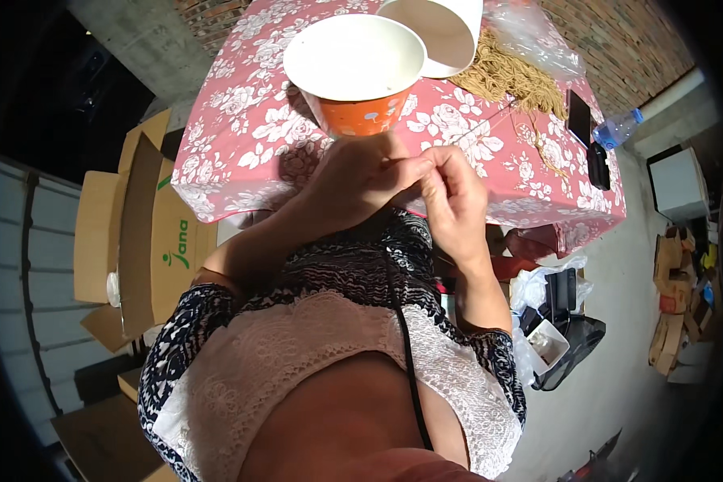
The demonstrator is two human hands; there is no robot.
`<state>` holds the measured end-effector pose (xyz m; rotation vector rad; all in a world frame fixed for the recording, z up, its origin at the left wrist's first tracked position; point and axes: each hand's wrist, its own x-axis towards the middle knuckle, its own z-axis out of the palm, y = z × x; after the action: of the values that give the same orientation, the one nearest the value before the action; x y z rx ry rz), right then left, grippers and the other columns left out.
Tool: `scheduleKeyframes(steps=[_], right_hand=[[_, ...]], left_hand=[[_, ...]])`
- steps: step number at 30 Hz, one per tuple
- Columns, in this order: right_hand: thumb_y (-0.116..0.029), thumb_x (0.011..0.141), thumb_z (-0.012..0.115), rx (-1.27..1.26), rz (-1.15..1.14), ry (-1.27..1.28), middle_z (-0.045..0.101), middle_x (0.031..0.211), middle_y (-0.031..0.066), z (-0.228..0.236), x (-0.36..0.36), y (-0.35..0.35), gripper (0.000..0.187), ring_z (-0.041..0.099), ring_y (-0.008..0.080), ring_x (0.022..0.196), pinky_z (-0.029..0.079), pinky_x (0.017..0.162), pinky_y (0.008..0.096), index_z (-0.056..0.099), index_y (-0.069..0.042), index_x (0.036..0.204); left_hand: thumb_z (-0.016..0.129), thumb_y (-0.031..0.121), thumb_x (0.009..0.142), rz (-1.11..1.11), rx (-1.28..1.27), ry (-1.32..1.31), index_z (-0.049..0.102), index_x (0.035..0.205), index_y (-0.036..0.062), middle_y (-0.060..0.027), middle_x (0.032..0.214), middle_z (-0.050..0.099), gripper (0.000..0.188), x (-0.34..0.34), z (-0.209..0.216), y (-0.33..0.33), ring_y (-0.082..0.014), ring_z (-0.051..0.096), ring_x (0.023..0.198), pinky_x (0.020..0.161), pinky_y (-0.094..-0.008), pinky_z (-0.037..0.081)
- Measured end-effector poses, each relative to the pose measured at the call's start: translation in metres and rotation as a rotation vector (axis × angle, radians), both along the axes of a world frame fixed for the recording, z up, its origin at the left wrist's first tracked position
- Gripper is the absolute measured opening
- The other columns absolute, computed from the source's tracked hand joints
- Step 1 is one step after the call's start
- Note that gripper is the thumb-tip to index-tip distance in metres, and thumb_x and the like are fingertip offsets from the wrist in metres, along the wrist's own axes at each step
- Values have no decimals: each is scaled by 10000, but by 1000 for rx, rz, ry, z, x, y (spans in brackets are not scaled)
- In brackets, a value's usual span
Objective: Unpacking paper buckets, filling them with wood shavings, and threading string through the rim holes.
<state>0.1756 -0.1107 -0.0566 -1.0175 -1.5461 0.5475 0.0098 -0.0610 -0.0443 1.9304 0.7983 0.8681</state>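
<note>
My left hand (360, 178) and my right hand (458, 197) meet above the near edge of the table. The fingers of both are closed in a pinch, thumbs and fingertips touching. Whatever they pinch is too small or hidden to make out. Just beyond my left hand stands an orange paper bucket (361, 116) with a white inside. A bundle of tan yarn (510, 76) lies farther off to the right, some loose strands trailing toward me. A faint thin line seems to run from the yarn toward my right hand.
A pink flowered cloth (253, 120) covers the table. Behind the orange bucket, a white bucket (438, 36) lies tipped, beside clear plastic (538, 44). At the right edge are a phone (578, 119), a black case (598, 166) and a bottle (618, 128). Cardboard boxes (165, 241) stand left.
</note>
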Motion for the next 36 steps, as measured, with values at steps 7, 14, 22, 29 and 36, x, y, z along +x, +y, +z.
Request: scheduleKeyframes(steps=[7,14,22,29,36], right_hand=[[2,906,587,-39,17,155,511,682,-22,-14,-11,-6,76,426,31,587,384,533,208,574,10,981],[-4,877,638,-121,-30,259,469,611,-52,-21,-17,-9,55,391,15,558,349,506,188,597,8,911],[-15,900,619,-111,-84,487,523,657,-79,-7,-8,2,57,419,-9,596,348,514,165,626,18,854],[-50,902,633,-49,-134,538,547,631,-64,-1,1,28,89,438,-4,575,361,510,169,627,25,855],[-11,856,611,-72,-125,453,510,602,-57,-10,-8,35,33,447,17,577,386,516,198,615,1,826]], left_hand=[[516,102,967,18,203,-34,534,812,9,-24,635,512,182,-4,-2,0,-84,478,602,560,-268,410],[516,105,966,23,126,127,555,852,20,-26,684,552,148,-8,10,-4,-121,527,607,581,-290,443],[649,123,827,411,1022,42,570,960,16,-133,833,603,188,5,44,20,-302,566,725,726,-398,464],[596,142,850,304,632,519,658,934,-6,-213,736,640,181,14,57,40,-359,582,766,868,-422,403],[606,134,864,171,405,525,682,917,31,-132,697,646,139,-19,72,33,-268,564,647,843,-404,437]])
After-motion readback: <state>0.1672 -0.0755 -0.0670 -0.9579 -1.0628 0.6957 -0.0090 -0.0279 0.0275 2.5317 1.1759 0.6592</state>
